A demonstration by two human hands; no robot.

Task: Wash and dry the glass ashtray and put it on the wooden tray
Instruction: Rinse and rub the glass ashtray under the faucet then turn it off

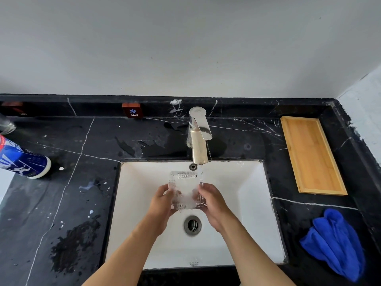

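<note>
Gripping the glass ashtray [186, 189] below the faucet [198, 139], left hand [161, 200] and right hand [213, 204] curl fingers round its sides (water running).

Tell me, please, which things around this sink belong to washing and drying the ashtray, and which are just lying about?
In use: glass ashtray, left hand, right hand, faucet, sink, blue cloth, wooden tray.
Lying about: blue-and-white can, COLD sign.

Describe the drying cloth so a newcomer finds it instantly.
Start at the white sink in the black counter. Right of it, nearer the person than the wooden tray, lies the cloth: crumpled, bright blue, the only soft thing there.
</note>
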